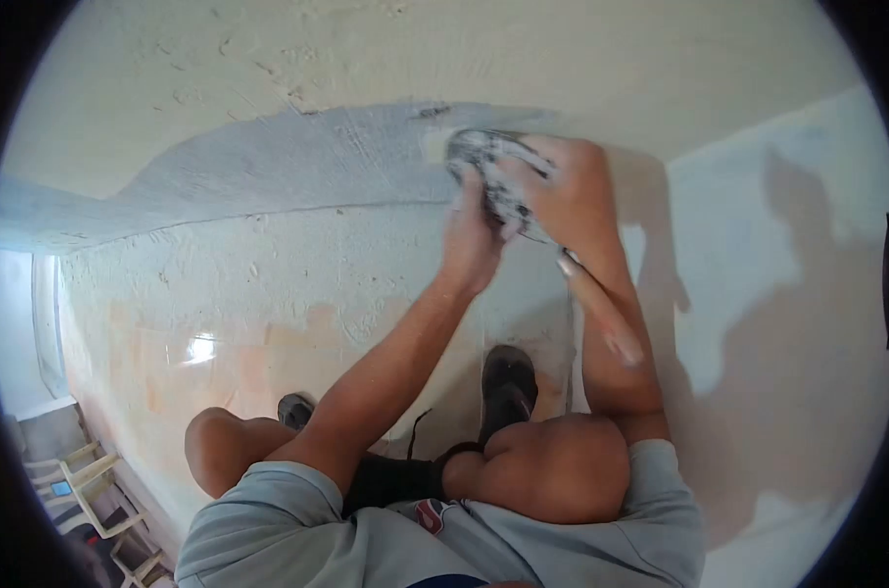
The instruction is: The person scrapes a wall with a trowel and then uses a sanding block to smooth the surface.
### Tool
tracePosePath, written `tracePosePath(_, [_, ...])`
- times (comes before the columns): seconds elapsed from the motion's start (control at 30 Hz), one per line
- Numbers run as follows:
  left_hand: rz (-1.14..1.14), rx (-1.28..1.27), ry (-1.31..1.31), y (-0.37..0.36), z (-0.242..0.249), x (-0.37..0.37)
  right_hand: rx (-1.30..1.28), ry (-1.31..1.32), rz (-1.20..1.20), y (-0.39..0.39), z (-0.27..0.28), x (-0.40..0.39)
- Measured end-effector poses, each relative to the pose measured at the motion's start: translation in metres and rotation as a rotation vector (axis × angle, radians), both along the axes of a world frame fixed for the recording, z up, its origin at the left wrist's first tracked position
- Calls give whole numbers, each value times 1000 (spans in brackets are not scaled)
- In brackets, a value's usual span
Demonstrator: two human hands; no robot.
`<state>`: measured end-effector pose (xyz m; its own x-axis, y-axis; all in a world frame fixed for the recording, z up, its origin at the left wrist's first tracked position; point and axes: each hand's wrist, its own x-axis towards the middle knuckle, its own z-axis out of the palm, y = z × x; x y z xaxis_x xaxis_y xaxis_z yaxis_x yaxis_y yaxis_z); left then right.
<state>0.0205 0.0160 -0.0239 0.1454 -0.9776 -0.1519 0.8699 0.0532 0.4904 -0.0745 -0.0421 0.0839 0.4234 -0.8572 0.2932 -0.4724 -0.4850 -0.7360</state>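
Observation:
A dark, rounded, bowl-like thing smeared with white plaster (503,176) is up against the wall's lower part, blurred by motion. My left hand (474,235) grips its near left side, thumb laid over the smeared face. On its right side my right hand (570,186) is closed, its fingers partly blurred. Beneath my right wrist sticks out a tan-orange handle (604,316) with a metal collar, like a trowel's. Its blade cannot be made out, and which fingers hold the handle is hidden.
A grey damp-looking plaster band (297,157) crosses the rough pale wall (503,59). Another wall (787,245) stands at right, carrying my shadow. My shoes (509,377) rest on the smeared floor (239,265). Pale plastic chairs (92,480) are at lower left.

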Motion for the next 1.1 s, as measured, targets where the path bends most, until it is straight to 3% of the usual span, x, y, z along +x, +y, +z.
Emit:
tracePosePath(0.07, [60,109,-21,6,-3,4,20,112,30,-4,-8,-1])
tracePosePath(0.17, [47,65,-108,3,5,-3,-8,-64,17,-3,-10,-21])
tracePosePath(0.27, [-104,179,-160,4,32,-30,104,-92,-73,5,14,-59])
tracePosePath(0.33, [-148,196,-160,3,39,-40,236,-260,-106,10,17,-62])
tracePosePath(0.43, [-33,163,-220,-2,-15,7,58,8,-1,-6,-9,-4])
tracePosePath(0.5, [203,52,-3,6,-10,27,62,156,136,-6,-33,54])
tracePosePath(0.6, [174,100,57,19,-36,53,-89,180,128,0,-39,70])
tracePosePath(0.63, [189,117,26,19,-24,46,-115,121,153,3,-39,64])
tracePosePath(0.7, [-58,-84,-2,16,-48,48,225,-34,96,13,-24,37])
tracePosePath(0.73, [33,66,-93,14,-19,24,22,-10,84,12,-15,19])
tracePosePath(0.8, [-96,57,-127,5,-12,-4,20,5,-51,15,3,-18])
tracePosePath(0.9, [-202,200,-96,-2,40,-36,25,-45,-142,16,26,-55])
tracePosePath(1.0, [-121,123,-14,-7,30,-36,-23,46,-120,9,29,-41])
tracePosePath(1.1, [-56,67,87,1,-14,6,-52,175,3,3,-3,13])
